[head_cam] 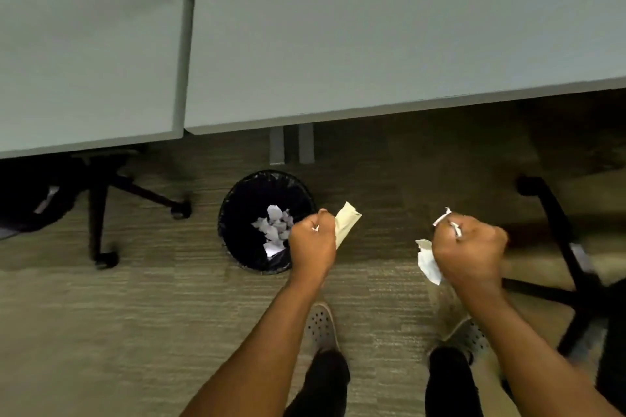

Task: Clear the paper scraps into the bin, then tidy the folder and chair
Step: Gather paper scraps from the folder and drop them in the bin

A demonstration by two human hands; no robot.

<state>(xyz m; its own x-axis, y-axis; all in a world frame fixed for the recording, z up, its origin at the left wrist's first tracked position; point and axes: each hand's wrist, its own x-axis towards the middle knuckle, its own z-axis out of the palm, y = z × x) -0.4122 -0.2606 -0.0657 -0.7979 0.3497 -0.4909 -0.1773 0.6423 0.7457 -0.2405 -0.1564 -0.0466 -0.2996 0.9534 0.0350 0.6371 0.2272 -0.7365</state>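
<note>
A round black bin (237, 210) with a dark liner stands on the carpet just in front of the desks, and several crumpled white paper scraps (276, 225) lie inside it. My left hand (311, 244) hangs over the bin's right rim, its fingers curled round a cream paper scrap (347, 223) that sticks out to the right. My right hand (469, 250) is further right, over the carpet, fist gripping white paper scraps (428, 262) that poke out above and to the left of it. No folder is in view.
Two grey desks (372, 27) fill the upper half, with grey desk legs (291, 145) behind the bin. A black office chair base (101, 206) stands at the left and another chair base (569, 257) at the right. My feet (320, 325) stand on the carpet.
</note>
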